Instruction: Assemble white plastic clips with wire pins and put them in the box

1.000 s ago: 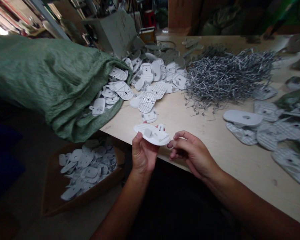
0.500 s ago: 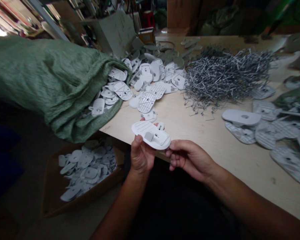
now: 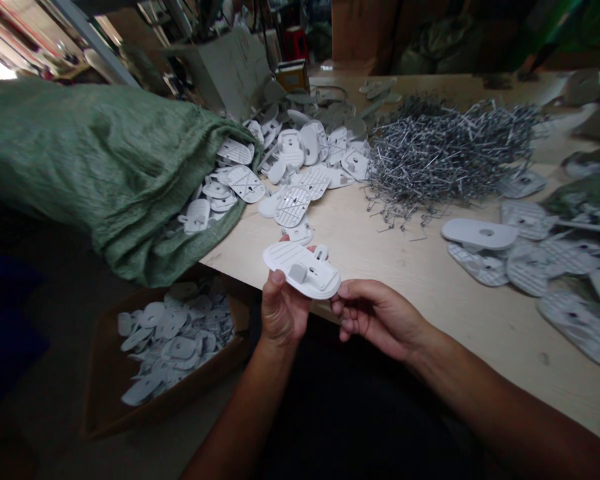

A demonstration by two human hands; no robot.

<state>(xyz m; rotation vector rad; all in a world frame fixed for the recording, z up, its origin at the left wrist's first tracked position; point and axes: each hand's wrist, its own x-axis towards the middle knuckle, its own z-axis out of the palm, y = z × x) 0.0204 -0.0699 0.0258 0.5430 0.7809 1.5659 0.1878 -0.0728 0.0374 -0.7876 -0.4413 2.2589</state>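
Over the table's front edge, my left hand (image 3: 283,308) holds a white oval plastic plate (image 3: 303,270) by its sides, thumb on the near edge. The plate lies tilted, with ridges at one end, two upright tabs and a slot. My right hand (image 3: 367,313) pinches the plate's right end between thumb and forefinger, its other fingers curled below. Just beyond the plate, a pile of similar white plates (image 3: 293,205) spreads over the table. Some of these spill from the mouth of a green woven sack (image 3: 130,160).
A heap of small metal wire springs (image 3: 445,157) lies at the back of the table (image 3: 430,313). Larger white oval plates (image 3: 480,233) are stacked at the right. Below the sack, a cardboard box (image 3: 100,400) holds many white plates.
Both hands keep the same hold on the plate. The view has shifted very slightly; nothing else has visibly moved.
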